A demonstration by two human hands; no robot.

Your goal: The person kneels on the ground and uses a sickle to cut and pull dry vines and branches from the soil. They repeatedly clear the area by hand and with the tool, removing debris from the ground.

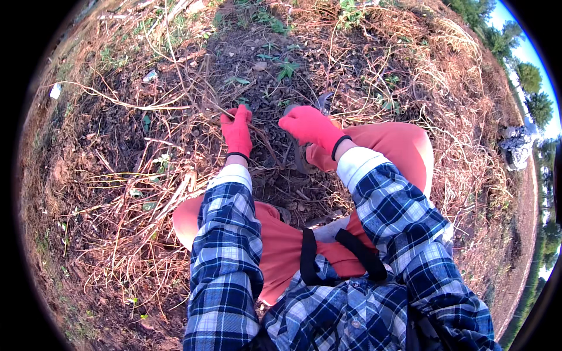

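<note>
My left hand (237, 131), in a red knit glove with a dark cuff, pinches a thin dry stem (215, 106) that runs up and to the left into a loose tangle of stalks. Just to its right, my right hand (309, 127) wears a matching red glove and is closed around something. A curved metal blade (325, 102) shows just beyond the right fist, with an orange part by the wrist; it may be a sickle, but its grip is mostly hidden. Dark, leaf-littered soil (263, 140) lies between and below both hands.
My bent knees (395, 145) in rust-coloured trousers frame the work area. A heap of dry stalks (149, 219) lies at left. Green weeds (287, 69) grow ahead. Scraps of pale litter (55, 91) lie at upper left. A patterned grey-white object (518, 147) stands at far right, before trees.
</note>
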